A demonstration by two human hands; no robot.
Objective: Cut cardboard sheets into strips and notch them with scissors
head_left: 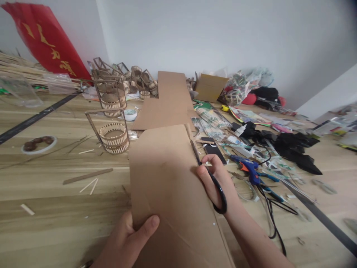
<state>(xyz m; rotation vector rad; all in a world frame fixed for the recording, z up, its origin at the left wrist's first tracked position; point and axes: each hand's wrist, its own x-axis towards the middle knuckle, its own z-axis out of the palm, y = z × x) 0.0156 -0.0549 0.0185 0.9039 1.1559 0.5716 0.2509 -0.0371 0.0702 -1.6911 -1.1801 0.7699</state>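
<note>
1. From here, a pale wall [223,37] backs the wooden table [41,193]; brown cardboard [164,167] is held over its middle.
2. Scissors [221,201] lie along the cardboard's right edge, tips near its far end. Cutting looks under way; how much is severed I can't tell, and no piece hangs free.
3. The hands are apart: the left hand [128,238] pinches the near-left edge, the right hand [220,178] grips the scissors.
4. A slatted basket [115,144] stands left.
5. A phone [213,149] and blue glue gun [252,172] crowd the right, possibly hampering that arm.
</note>
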